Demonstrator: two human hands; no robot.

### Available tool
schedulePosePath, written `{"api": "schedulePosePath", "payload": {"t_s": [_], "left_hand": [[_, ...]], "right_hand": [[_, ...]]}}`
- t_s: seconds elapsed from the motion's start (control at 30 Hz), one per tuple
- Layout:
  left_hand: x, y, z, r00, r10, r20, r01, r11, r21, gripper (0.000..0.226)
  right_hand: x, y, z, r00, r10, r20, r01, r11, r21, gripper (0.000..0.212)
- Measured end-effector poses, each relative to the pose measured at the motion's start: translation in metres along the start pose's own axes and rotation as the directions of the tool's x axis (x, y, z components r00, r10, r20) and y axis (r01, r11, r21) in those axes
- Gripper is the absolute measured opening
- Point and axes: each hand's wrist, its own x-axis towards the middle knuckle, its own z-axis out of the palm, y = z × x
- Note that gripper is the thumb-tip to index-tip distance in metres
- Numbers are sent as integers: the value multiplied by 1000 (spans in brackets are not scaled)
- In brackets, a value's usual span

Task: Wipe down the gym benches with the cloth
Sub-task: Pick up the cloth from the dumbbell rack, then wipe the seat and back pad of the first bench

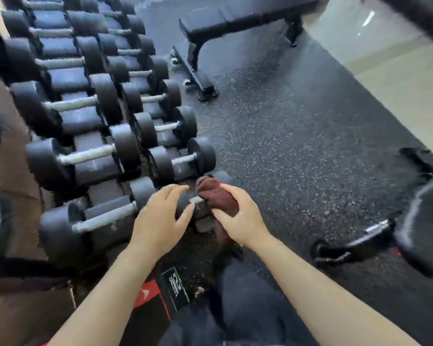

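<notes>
Beside dumbbell rack (85, 121), at rubber floor's (285, 146) near edge: right hand (238, 221) clamps bunched maroon cloth (215, 193); left hand (160, 218), fingers spread, empty, just beside it. Flat bench (235, 16) well apart, toward floor's far edge. Likely step: readying cloth. Next: approach bench, press cloth on pad.
</notes>
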Motion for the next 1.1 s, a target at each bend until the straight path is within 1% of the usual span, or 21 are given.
{"api": "schedulePosePath", "payload": {"t_s": [0.13,0.23,0.33,0.47,0.57,0.67,0.87,0.97,1.1], "left_hand": [[3,60,21,972,220,87,-221,975,0,43],[1,108,39,928,342,148,-345,938,-1,43],[-5,157,61,874,440,205,-453,892,16,45],[-21,225,97,805,536,255,-557,831,13,46],[-38,276,130,764,568,305,-598,802,4,46],[-60,331,170,742,584,329,-623,782,19,46],[-102,452,250,724,587,361,-631,775,5,46],[-111,502,279,735,582,348,-615,788,-18,44],[-104,538,307,756,552,353,-589,808,-1,44]], "right_hand": [[-55,33,-54,971,158,-178,-156,987,28,54],[-98,54,-93,915,267,-302,-253,964,86,54],[-136,75,-129,849,339,-405,-306,941,146,55],[-184,105,-179,779,411,-473,-337,911,237,54],[-222,134,-219,735,449,-508,-351,893,282,56],[-264,169,-264,702,473,-532,-365,881,302,55],[-343,245,-361,670,494,-554,-391,869,303,54],[-358,275,-404,669,487,-561,-389,873,295,53],[-348,306,-447,699,468,-541,-372,884,284,52]]}}
